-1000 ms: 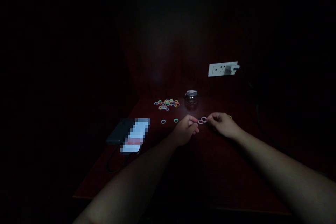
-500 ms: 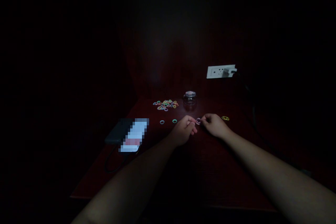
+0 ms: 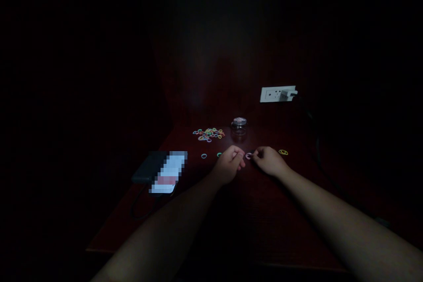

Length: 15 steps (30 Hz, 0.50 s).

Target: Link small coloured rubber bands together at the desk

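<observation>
Your right hand (image 3: 269, 160) has its thumb and forefinger brought close together at the near-right rim of the pink band (image 3: 246, 157); you can't tell from here whether they pinch it or only touch it. The band sits just left of those fingertips, in the narrow gap between your hands. It is a round loop with no clear long axis, and it is too small to tell whether a second loop overlaps it.

Your left hand (image 3: 228, 165) is just across that gap, fingers curled and thumb near them; whether anything is inside is hidden. Your right fingertips are the nearer.

Left of the grip, past your left hand, the green band (image 3: 219, 154) is partly covered by that hand, and the blue band (image 3: 204, 154) lies farther out. Right of the grip, beyond your knuckles, are the yellow bands (image 3: 283, 152).

Ahead, the jar (image 3: 239, 128) and the heap of bands (image 3: 209, 134) stand apart from your fingertips. Toward you, the table (image 3: 251, 220) runs well back to its near edge; the phone (image 3: 170, 172) is well off to the left.
</observation>
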{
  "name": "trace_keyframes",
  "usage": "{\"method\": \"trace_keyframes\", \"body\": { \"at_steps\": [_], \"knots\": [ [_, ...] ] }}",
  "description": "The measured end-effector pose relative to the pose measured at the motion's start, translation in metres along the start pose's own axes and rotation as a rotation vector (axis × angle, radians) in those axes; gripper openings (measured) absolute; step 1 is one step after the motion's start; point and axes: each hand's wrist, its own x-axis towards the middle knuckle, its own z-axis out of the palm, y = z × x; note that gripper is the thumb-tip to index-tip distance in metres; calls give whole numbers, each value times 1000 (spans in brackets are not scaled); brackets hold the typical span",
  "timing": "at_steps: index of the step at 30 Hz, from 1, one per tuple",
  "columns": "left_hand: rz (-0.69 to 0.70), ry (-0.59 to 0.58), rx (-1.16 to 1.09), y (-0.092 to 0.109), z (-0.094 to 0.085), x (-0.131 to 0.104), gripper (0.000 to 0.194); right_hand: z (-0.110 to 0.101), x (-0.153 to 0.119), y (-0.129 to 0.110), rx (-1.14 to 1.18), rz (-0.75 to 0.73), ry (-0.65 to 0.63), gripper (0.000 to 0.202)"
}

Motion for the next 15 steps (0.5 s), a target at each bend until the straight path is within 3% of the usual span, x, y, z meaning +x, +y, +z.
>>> {"method": "trace_keyframes", "body": {
  "at_steps": [8,11,15],
  "knots": [
    [43,138,-17,-1,-6,4,18,-5,-3,-3,-51,-11,56,10],
    [71,214,-47,1,-10,6,18,-7,-11,-7,-99,-203,96,17],
    [101,329,-76,6,-16,5,20,-10,-22,-15,-156,-433,3,28]
  ]
}}
